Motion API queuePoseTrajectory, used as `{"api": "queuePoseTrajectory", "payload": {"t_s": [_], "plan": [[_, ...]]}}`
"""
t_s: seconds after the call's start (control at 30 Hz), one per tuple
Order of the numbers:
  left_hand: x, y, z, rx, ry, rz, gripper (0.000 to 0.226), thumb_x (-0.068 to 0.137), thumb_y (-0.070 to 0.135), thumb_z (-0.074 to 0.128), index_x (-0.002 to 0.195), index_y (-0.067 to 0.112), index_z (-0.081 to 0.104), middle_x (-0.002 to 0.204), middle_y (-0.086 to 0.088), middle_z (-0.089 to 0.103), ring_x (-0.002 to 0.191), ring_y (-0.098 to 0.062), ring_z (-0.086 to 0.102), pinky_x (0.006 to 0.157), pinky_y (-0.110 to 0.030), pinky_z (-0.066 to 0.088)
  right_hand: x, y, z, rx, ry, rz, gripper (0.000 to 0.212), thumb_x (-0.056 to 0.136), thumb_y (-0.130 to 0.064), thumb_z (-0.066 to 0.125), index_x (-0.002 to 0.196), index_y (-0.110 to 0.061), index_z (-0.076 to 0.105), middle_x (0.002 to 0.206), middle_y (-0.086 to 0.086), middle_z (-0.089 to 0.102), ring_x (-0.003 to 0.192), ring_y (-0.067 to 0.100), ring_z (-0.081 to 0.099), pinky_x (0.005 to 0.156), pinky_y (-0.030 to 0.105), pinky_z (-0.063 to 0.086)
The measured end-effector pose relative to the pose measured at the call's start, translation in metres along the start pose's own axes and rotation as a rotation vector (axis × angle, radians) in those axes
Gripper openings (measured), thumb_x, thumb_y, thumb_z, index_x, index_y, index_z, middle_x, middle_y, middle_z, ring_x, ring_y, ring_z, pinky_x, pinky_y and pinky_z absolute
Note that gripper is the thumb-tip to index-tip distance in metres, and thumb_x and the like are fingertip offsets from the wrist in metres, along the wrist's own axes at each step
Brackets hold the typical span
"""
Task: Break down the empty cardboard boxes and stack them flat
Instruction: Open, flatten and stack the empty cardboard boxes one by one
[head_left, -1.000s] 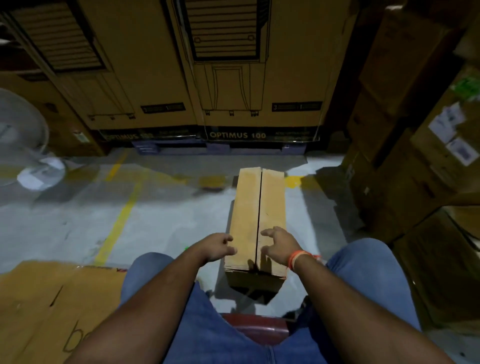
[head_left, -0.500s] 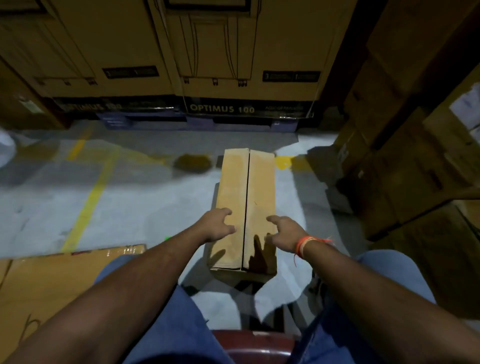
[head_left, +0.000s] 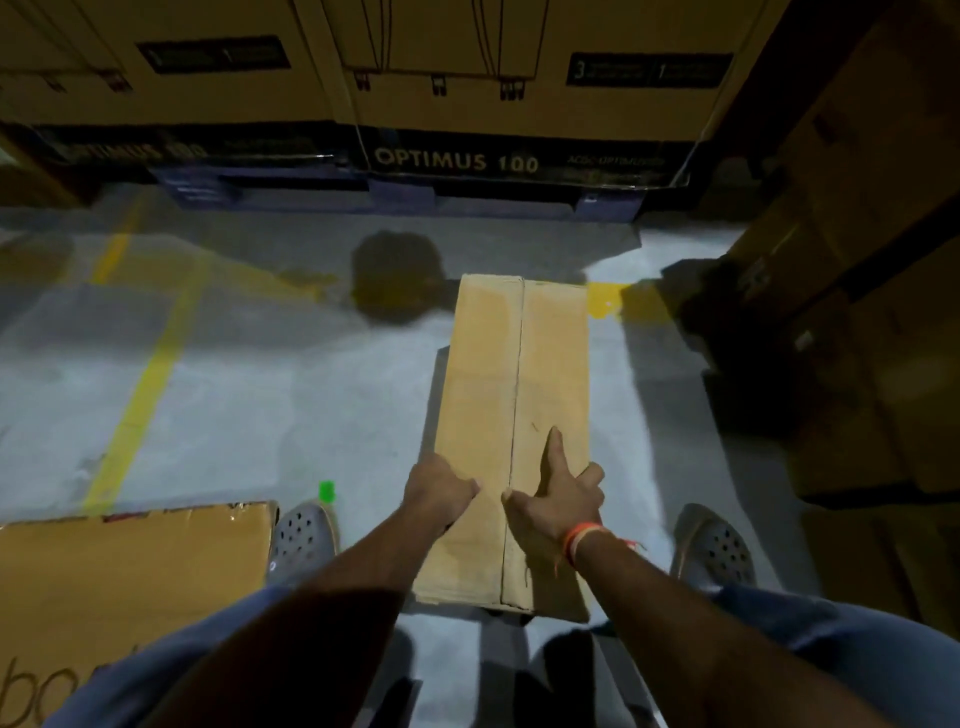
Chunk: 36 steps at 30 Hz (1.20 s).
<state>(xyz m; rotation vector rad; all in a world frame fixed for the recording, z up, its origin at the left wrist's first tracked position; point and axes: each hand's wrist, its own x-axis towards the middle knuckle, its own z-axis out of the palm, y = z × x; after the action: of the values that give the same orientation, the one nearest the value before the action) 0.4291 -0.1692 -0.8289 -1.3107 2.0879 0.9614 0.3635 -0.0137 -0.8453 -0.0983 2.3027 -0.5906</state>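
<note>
Running straight away from the person, the box (head_left: 511, 415) has its seam between the curled left hand (head_left: 441, 491) and the open right hand (head_left: 561, 499) (neither gripping).

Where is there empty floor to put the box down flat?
Bare grey floor lies left of the long box, between the yellow line and the box, ahead of the flat cardboard and left shoe. The right side is crowded: stacked cartons close to the box.
</note>
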Motion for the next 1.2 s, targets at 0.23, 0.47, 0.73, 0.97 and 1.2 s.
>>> {"api": "queuePoseTrajectory", "payload": {"t_s": [0.23,0.47,0.73,0.97,1.2], "plan": [[-0.041,0.035,-0.012,0.069,0.300,-0.169,0.075,0.081,0.039,0.078,0.139,0.015,0.036,0.146,-0.009,0.037,0.135,-0.030,0.035,0.102,-0.046,0.044,0.007,0.003,-0.016,0.355,-0.187,-0.165,0.116,0.072,-0.067,0.079,0.159,-0.046,0.005,0.150,0.003,0.028,0.142,0.027,0.034,0.122,0.041,0.025],[-0.045,0.008,0.013,-0.001,0.111,0.126,0.048,0.075,0.046,0.067,0.121,0.031,0.062,0.123,-0.002,0.060,0.105,-0.027,0.064,0.091,-0.036,0.056,0.022,-0.008,-0.020,0.409,-0.090,-0.021,0.075,0.087,-0.063,0.054,0.148,-0.019,0.049,0.147,0.010,0.054,0.136,0.032,0.049,0.116,0.038,0.036],[0.005,-0.026,-0.002,-0.340,0.089,-0.081,0.077,0.076,0.046,0.082,0.135,0.008,0.051,0.132,-0.013,0.059,0.117,-0.035,0.060,0.097,-0.039,0.053,0.023,0.040,-0.014,0.032,0.059,0.012,0.103,0.085,-0.063,0.064,0.160,-0.033,0.000,0.166,0.020,0.009,0.150,0.042,0.018,0.117,0.057,0.029],[0.008,-0.004,0.011,-0.643,0.048,-0.232,0.126,0.040,0.060,0.080,0.147,0.012,0.034,0.137,-0.012,0.052,0.113,-0.036,0.060,0.094,-0.051,0.055,0.045,0.044,-0.001,0.322,-0.181,-0.007,0.136,0.059,-0.083,0.073,0.157,-0.044,-0.013,0.162,0.002,0.029,0.144,0.030,0.038,0.115,0.048,0.038],[-0.039,0.031,-0.007,-0.317,0.261,-0.173,0.103,0.057,0.068,0.062,0.146,0.021,0.037,0.143,-0.004,0.041,0.130,-0.032,0.039,0.104,-0.051,0.040,0.060,0.050,-0.001,0.571,-0.301,-0.017,0.128,0.065,-0.074,0.079,0.160,-0.034,0.003,0.146,-0.003,0.055,0.128,0.022,0.057,0.113,0.046,0.043]]}}
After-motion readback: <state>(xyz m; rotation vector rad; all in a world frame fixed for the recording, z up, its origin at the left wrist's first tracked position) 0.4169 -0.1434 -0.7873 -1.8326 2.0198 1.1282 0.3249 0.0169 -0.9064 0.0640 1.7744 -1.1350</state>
